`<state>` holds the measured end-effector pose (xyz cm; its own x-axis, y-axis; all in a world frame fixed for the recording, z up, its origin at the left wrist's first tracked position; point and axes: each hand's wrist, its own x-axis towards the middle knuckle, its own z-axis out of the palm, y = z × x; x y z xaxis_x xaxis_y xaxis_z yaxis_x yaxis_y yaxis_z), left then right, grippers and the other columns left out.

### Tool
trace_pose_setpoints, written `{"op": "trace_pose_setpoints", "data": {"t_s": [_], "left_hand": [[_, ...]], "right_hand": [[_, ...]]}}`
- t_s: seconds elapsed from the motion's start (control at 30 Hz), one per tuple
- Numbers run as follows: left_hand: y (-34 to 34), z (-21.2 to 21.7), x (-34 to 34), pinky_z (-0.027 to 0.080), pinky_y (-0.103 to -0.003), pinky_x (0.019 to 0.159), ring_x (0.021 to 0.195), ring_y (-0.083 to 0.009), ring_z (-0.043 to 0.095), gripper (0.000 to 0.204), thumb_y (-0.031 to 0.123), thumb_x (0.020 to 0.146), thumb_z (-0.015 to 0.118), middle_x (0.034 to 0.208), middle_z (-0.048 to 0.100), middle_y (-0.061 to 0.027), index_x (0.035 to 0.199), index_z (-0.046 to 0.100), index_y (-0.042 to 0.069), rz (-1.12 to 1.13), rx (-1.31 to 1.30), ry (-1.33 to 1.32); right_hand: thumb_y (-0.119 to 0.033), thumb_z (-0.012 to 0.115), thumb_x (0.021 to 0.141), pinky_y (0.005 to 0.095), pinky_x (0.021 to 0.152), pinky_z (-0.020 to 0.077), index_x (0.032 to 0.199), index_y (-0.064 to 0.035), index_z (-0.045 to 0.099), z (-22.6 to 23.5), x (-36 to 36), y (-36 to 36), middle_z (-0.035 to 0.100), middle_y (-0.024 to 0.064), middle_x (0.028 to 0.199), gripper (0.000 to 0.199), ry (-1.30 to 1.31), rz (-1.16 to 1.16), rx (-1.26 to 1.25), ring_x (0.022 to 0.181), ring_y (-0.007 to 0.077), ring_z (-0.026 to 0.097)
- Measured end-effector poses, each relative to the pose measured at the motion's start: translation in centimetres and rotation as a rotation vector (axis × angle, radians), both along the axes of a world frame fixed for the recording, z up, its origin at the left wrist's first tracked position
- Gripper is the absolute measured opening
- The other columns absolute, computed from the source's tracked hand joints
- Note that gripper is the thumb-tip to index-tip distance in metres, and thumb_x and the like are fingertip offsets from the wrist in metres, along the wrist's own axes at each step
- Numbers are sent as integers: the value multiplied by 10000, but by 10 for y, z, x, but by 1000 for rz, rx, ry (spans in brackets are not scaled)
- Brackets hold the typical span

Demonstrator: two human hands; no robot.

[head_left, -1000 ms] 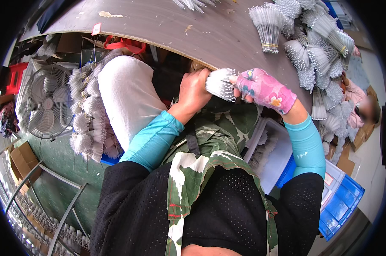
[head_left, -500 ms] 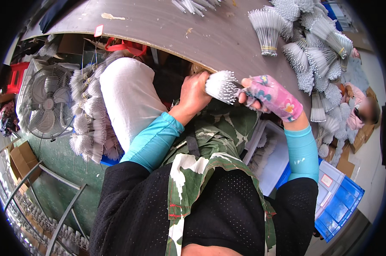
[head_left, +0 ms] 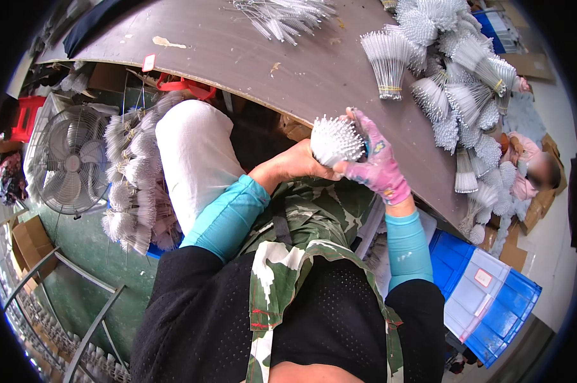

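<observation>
A bundle of thin white-bristled wire brushes (head_left: 335, 142) is held at the table's near edge, its many ends turned up toward me. My bare left hand (head_left: 296, 162) is closed round its left and lower side; the bundle hides some of the fingers. On the other side, my right hand (head_left: 379, 165), in a pink flowered glove with bare fingertips, grips the bundle. Its thumb presses low, near the left hand, and its fingers reach up the far side. Loose white brushes (head_left: 287, 14) lie on the brown table (head_left: 237, 48).
Many tied brush bundles (head_left: 457, 76) are heaped at the table's right. Left of my white-covered knee (head_left: 193, 159) hang more bundles (head_left: 132, 166), beside a floor fan (head_left: 71, 159). A blue bin (head_left: 502, 306) stands at lower right. Another person (head_left: 530, 166) sits at far right.
My right hand has come left from beside the brush ends and now wraps the bundle. The bundle has tipped so its ends face me more, and the left hand has moved lower.
</observation>
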<state>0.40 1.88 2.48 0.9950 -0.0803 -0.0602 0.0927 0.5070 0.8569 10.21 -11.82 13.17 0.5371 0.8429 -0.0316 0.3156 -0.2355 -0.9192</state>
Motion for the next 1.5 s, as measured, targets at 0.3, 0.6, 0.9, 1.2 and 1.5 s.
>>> {"op": "trace_pose_setpoints", "data": {"t_s": [0.3, 0.6, 0.9, 1.2, 1.5], "left_hand": [[-22, 15, -23, 438, -319, 925, 1092, -207, 567, 639, 113, 663, 773, 1085, 620, -126, 1213, 471, -8, 611, 452, -4], [-11, 0, -15, 483, -290, 824, 938, -149, 634, 325, 142, 777, 706, 1023, 675, -78, 1076, 630, 40, 529, 421, 124], [-5, -22, -16, 484, -285, 815, 929, -151, 640, 300, 97, 761, 702, 1005, 683, -82, 1045, 638, 23, 541, 603, 27], [1, -23, -17, 485, -313, 833, 943, -219, 641, 303, 83, 729, 707, 1019, 674, -71, 1029, 663, 77, 487, 702, -8], [3, -15, -18, 485, -293, 827, 932, -174, 644, 327, 68, 717, 725, 1008, 679, -69, 1035, 652, 47, 476, 633, 52]], "right_hand": [[-196, 819, 625, 333, 908, 454, 1227, 32, 468, -32, -39, 7, 579, 159, 1123, 734, -188, -354, 39, 1030, 241, 582], [-342, 847, 621, 328, 824, 481, 1352, 25, 320, -23, -47, 1, 536, 163, 1158, 973, -157, -252, 5, 1009, 232, 571], [-415, 489, 946, 176, 512, 313, 1014, -37, 657, 35, -19, -19, 540, -18, 713, 419, 334, -94, -363, 557, 31, 423], [-323, 565, 890, 365, 635, 443, 825, -9, 659, 55, 15, 13, 600, 153, 664, 334, -71, 232, -608, 628, 295, 563], [-358, 565, 891, 381, 600, 426, 798, -3, 634, 63, 19, 47, 558, 157, 620, 373, -347, 460, -798, 588, 278, 539]]}}
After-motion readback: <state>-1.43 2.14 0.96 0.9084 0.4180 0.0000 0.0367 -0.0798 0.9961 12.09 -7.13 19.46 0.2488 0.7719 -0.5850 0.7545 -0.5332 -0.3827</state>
